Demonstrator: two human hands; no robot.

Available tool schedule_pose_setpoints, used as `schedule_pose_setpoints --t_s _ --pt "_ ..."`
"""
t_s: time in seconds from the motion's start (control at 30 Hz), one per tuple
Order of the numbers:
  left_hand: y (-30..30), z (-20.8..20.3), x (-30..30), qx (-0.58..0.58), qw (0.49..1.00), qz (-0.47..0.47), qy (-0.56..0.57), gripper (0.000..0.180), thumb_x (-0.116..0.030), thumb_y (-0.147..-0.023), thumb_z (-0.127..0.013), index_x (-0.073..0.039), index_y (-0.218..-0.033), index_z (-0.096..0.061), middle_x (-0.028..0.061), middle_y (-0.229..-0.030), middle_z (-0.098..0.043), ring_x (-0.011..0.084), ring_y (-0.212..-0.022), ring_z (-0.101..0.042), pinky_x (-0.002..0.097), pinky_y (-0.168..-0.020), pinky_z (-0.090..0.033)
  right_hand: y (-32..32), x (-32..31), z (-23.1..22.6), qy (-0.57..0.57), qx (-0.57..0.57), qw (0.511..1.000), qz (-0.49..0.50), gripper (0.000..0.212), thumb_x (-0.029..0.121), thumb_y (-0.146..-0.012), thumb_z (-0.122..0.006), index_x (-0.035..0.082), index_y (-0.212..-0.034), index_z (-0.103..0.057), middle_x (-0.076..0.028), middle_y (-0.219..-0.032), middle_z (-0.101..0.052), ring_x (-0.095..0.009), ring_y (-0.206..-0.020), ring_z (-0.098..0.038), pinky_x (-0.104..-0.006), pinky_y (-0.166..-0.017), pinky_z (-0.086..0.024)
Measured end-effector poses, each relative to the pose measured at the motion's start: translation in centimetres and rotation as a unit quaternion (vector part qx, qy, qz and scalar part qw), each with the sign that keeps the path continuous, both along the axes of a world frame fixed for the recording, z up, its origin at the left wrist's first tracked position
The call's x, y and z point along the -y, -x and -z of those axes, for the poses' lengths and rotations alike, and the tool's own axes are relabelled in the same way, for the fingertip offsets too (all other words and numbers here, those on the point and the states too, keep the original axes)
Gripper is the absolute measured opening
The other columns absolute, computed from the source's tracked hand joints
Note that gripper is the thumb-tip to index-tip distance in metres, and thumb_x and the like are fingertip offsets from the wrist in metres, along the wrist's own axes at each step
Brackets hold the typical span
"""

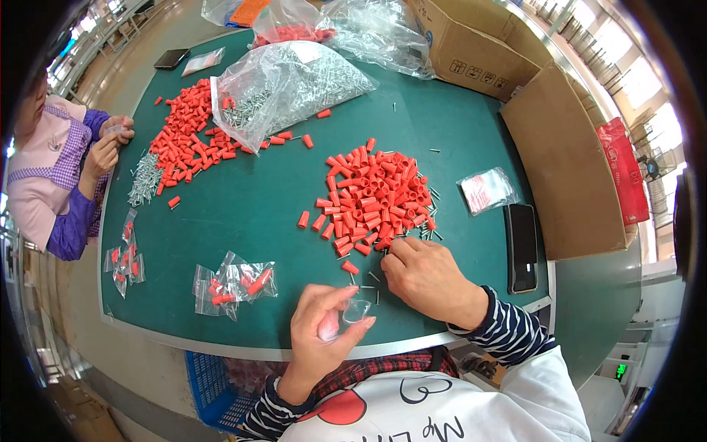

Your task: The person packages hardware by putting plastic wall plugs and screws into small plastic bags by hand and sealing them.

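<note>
My left hand (315,328) is near the table's front edge, thumb and fingers curled round a small clear plastic bag (356,311). The bag's mouth stands rounded and open toward the right. My right hand (431,278) reaches down at the near edge of a pile of red tapered plastic caps (372,195). Its fingers are closed together, and what they pinch is hidden. Metal screws (432,228) lie under and along the right side of that pile. A few loose screws (374,277) rest between my two hands.
Filled small bags (234,286) lie left of my hands. A phone (521,249) and a packet of bags (487,190) are on the right, beside cardboard boxes (563,158). Farther off are a large bag of screws (294,88) and more red caps (188,121). A co-worker (62,169) handles a bag.
</note>
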State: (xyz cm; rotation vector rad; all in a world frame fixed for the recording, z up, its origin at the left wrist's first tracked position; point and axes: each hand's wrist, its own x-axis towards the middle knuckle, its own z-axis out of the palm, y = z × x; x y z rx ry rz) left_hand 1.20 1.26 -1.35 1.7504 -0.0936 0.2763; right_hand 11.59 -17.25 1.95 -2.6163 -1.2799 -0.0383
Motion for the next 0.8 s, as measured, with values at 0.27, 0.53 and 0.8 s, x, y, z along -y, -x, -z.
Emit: schedule_pose_setpoints --t_s 0.27,0.53,0.8 --pt "0.2 0.2 -0.1 0.031 0.999 0.007 -0.009 0.052 0.005 -0.066 -0.084 0.0 -0.114 -0.063 0.0071 -0.1 -0.053 0.0121 -0.083 -0.051 0.0252 -0.07 -0.048 0.6 -0.6 0.4 -0.147 -0.052 0.988 0.005 0.017 0.01 -0.078 -0.069 0.004 -0.092 -0.062 -0.009 -0.086 -0.056 -0.027 -0.08 -0.06 -0.0379 -0.066 -0.051" --pt "0.6 0.6 -1.2 -0.064 0.885 -0.002 0.462 0.057 -0.01 -0.065 -0.088 -0.003 -0.115 -0.062 0.0048 -0.099 -0.052 0.0134 -0.08 -0.05 0.0217 -0.057 -0.04 0.8 -0.4 0.8 -0.076 -0.069 0.994 -0.025 0.017 0.009 -0.075 -0.063 0.003 -0.091 -0.06 -0.012 -0.09 -0.055 -0.028 -0.083 -0.062 -0.0384 -0.071 -0.052" --pt "0.0 1.1 -3.4 -0.065 0.758 0.1 0.641 0.057 -0.014 -0.073 -0.085 -0.004 -0.122 -0.059 0.0037 -0.101 -0.047 0.0135 -0.081 -0.045 0.02 -0.053 -0.04 1.3 0.0 -0.6 -0.03 -0.077 0.995 -0.051 0.028 0.003 -0.073 -0.063 0.0 -0.101 -0.063 -0.012 -0.095 -0.058 -0.028 -0.088 -0.059 -0.0371 -0.075 -0.051"
